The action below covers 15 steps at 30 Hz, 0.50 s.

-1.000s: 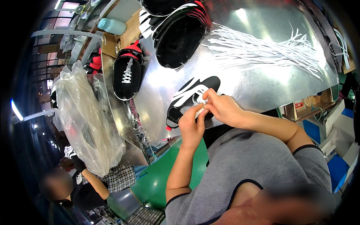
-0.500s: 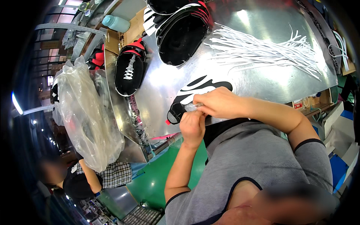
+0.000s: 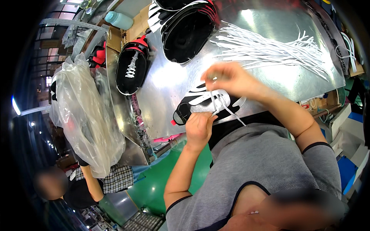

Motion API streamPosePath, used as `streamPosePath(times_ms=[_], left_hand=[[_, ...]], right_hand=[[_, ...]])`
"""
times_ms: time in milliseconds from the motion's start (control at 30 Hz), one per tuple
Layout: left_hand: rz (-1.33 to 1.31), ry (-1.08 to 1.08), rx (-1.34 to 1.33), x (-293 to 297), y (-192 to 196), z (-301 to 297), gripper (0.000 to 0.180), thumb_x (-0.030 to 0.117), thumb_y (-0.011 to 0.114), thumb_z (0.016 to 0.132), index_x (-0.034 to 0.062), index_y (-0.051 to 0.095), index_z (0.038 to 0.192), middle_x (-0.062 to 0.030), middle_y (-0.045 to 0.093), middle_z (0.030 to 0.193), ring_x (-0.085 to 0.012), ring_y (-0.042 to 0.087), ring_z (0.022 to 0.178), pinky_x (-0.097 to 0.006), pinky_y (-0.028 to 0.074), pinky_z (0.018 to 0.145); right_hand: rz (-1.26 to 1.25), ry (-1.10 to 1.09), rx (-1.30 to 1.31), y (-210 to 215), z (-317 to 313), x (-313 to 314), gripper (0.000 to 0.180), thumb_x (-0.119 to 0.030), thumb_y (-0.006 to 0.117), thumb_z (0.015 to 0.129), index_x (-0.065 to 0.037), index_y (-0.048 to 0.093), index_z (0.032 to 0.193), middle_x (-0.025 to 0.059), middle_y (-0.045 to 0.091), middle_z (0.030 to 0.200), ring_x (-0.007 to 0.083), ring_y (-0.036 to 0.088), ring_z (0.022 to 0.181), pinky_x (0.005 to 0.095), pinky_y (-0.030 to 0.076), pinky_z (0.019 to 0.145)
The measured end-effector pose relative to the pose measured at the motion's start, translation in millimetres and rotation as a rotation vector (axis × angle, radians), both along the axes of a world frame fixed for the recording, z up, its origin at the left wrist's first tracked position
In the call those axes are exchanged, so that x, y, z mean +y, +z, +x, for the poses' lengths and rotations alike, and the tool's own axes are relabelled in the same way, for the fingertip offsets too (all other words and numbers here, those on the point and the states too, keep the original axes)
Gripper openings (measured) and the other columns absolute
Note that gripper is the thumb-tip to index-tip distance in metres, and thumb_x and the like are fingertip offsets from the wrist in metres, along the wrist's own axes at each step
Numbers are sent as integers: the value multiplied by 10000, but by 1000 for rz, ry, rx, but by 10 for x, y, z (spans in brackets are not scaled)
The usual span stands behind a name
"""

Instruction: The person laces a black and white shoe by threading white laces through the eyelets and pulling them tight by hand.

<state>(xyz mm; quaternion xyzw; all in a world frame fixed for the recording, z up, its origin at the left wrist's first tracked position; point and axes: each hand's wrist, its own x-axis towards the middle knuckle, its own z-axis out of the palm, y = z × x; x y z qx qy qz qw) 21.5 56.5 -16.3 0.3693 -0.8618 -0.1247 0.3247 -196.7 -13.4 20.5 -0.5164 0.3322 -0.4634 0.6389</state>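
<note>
The left grip is pinching the edge of a black-and-white shoe upper, which is lying on the metal bench just beyond it. Farther right, the blurred right grip is holding a white lace rising from the upper. Loose laces are lying beyond that grip, rightward; stacked uppers are standing beyond, leftward.
</note>
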Motion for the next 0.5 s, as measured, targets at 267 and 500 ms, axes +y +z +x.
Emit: streamPosePath(times_ms=[267, 500], left_hand=[[474, 337, 154, -25, 154, -73, 742, 226, 837, 826, -22, 378, 1353, -182, 705, 921, -302, 712, 811, -359, 550, 686], [536, 574, 375, -89, 94, -215, 411, 188, 800, 861, -6, 561, 1134, -130, 707, 854, -195, 694, 780, -310, 518, 691]], right_hand=[[42, 8, 183, -425, 262, 105, 171, -108, 710, 891, -14, 694, 1032, 25, 694, 881, 86, 622, 815, 265, 508, 750], [18, 12, 300, -371, 251, 141, 203, -214, 672, 934, -28, 665, 1013, 71, 681, 837, 149, 629, 762, 304, 488, 699]])
